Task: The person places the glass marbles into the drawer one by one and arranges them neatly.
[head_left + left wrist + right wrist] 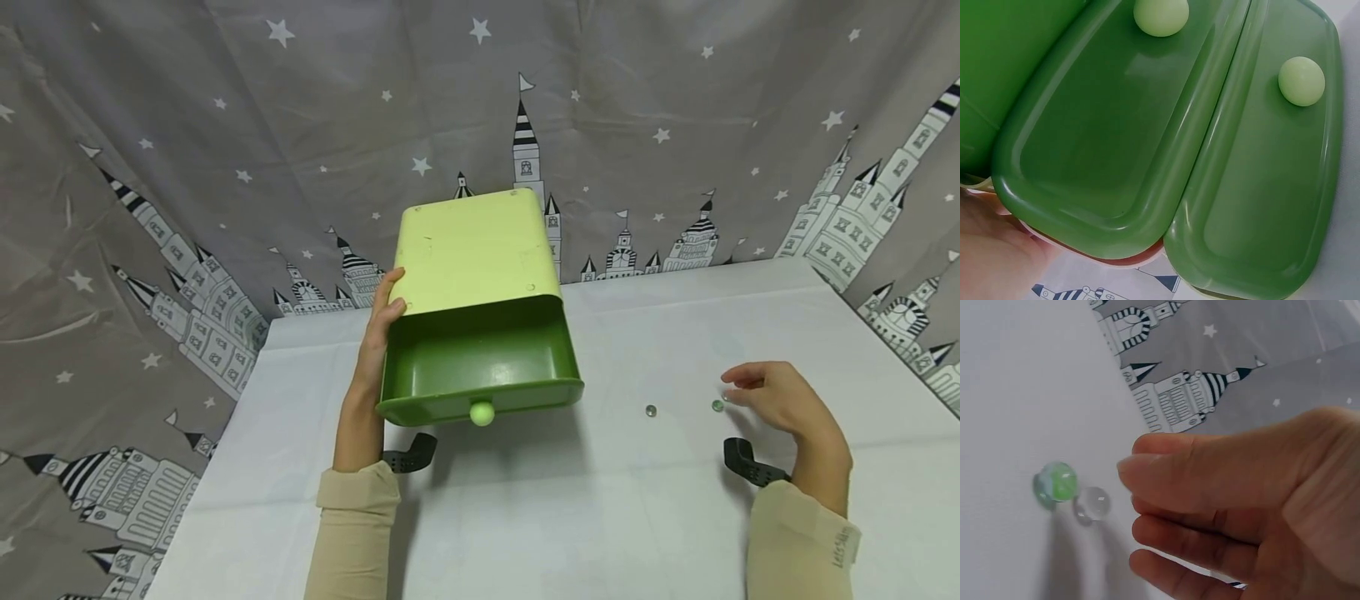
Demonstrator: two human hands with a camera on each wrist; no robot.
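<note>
A box of drawers with a pale yellow top (472, 250) stands left of the middle in the head view, its green upper drawer (480, 404) pulled out and bare inside. My left hand (372, 346) holds the box by its left side, fingertips over the top edge. In the left wrist view the lower drawer (1260, 187) sits below the upper one. At the right, my right hand (783, 402) hovers with bent fingers beside a green marble (1060, 481) and a clear marble (1095, 503); nothing shows between thumb and fingers. Another marble (651, 411) lies further left.
A white cloth (600, 517) covers the table. Behind it hangs a grey curtain (315, 125) printed with stars and castles, which also runs down both sides. A black wrist device (750, 465) sits below the right hand, another (412, 454) below the left.
</note>
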